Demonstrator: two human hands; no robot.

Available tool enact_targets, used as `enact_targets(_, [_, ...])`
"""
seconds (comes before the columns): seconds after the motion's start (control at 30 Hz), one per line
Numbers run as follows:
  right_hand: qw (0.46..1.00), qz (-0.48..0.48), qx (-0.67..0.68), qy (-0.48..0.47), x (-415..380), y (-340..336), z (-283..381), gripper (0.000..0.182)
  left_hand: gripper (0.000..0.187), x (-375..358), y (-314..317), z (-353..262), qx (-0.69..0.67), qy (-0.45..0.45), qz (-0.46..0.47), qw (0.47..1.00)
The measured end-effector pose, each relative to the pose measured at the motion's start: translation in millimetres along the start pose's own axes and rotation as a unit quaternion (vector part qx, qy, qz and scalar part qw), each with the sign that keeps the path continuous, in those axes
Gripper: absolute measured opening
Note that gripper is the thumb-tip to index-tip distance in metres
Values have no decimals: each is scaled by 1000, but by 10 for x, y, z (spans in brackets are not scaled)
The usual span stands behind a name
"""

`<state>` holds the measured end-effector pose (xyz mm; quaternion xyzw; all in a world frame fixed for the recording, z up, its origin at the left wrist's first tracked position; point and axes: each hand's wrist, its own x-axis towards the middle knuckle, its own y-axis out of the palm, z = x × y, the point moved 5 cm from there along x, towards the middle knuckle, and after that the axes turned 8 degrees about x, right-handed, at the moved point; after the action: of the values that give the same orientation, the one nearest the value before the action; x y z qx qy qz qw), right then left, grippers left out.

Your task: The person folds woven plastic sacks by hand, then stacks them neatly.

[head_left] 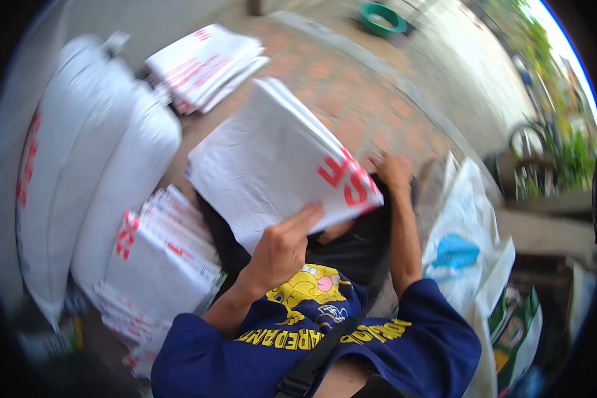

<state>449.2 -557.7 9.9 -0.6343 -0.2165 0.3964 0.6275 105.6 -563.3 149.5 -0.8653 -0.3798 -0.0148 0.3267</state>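
A folded bundle of white woven sacks (252, 166) with red print lies tilted over my lap. My left hand (282, 249) grips its near edge, fingers lying across the top and thumb hidden underneath. Just past the printed right corner, beside my knee, is my right hand (395, 172), its fingers partly spread and holding nothing visible. More printed white sacks (159, 272) are heaped in a fanned pile by my left leg. Another folded stack of white sacks (205, 63) rests on the brick floor ahead to the left.
Tall, filled white sacks (79, 146) stand along the left wall. On my right lies crumpled white sheeting (467, 225) with a blue patch. A green basin (381, 20) sits on the concrete beyond the brick floor (318, 66). A bicycle wheel (527, 142) shows at the far right.
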Motion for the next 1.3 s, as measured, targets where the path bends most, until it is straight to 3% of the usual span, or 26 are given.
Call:
enact_targets(0.03, [997,-37,47,-44,-84,-26,90,47,45,-26,194,19,-36,31,79,996])
enact_targets(0.1, [971,23,236,-38,-177,448,-140,42,47,-182,504,167,-106,20,243,964])
enact_targets(0.17, [847,-24,512,-142,-319,1031,-56,42,44,-353,726,323,-123,42,379,916])
enact_targets(0.23, [827,9,519,-216,-726,311,492,49,43,-465,792,358,-116,38,435,892])
enact_targets(0.27, [643,110,741,-162,-803,233,557,55,47,-472,797,377,-119,29,448,885])
enact_targets(0.3, [540,194,813,-99,-788,372,557,58,52,-467,801,396,-122,19,461,879])
enact_targets(0.33, [614,172,756,-149,-777,409,573,59,52,-456,824,435,-122,14,463,878])
enact_targets(0.37, [680,148,689,-200,-754,434,607,62,58,-392,856,591,-212,-134,409,877])
enact_targets(0.4, [695,127,665,-240,-740,455,655,66,65,-338,871,733,-294,-277,340,849])
enact_targets(0.43, [708,107,640,-279,-774,357,765,72,68,-207,848,767,-356,-310,257,843])
enact_targets(0.5, [796,118,491,-333,-936,360,928,90,54,41,790,772,-468,-353,85,806])
enact_targets(0.57, [807,147,445,-360,-1154,312,1165,92,54,122,813,947,-531,-346,-85,769])
enact_targets(0.63, [801,144,449,-368,-1276,309,1238,97,54,3,872,1136,-507,-402,-111,754])
enact_targets(0.7, [756,114,545,-344,-1151,526,1153,86,50,-77,878,1262,-479,-387,-141,775])
enact_targets(0.77, [698,166,680,-151,-896,721,1048,70,44,-131,828,1290,-465,-373,-154,788])
enact_targets(0.8, [692,189,684,-134,-814,603,1025,64,36,-83,752,1223,-444,-335,-128,821])
enact_targets(0.83, [652,181,736,-21,-635,788,1003,76,28,-6,673,1138,-421,-293,-100,853])
enact_targets(0.9, [587,308,746,-56,-445,749,981,90,22,184,530,925,-400,-237,-108,879])
enact_targets(0.93, [578,334,726,-161,-360,566,1074,96,22,302,451,761,-330,-171,-80,925])
enact_targets(0.97, [569,332,723,-209,-441,175,1138,96,21,399,413,646,-256,-101,-51,960])
enact_targets(1.0, [571,329,720,-214,-411,6,1162,96,24,508,447,658,-244,-90,11,965])
enact_targets(1.1, [526,304,731,-310,-337,-579,1221,97,36,1005,395,306,-257,132,84,954])
enact_targets(1.23, [469,260,730,-423,-369,-1218,1233,98,38,1455,351,37,-246,139,156,947])
enact_targets(1.3, [457,237,722,-462,-393,-1401,1209,98,44,1545,315,-44,-149,225,143,952])
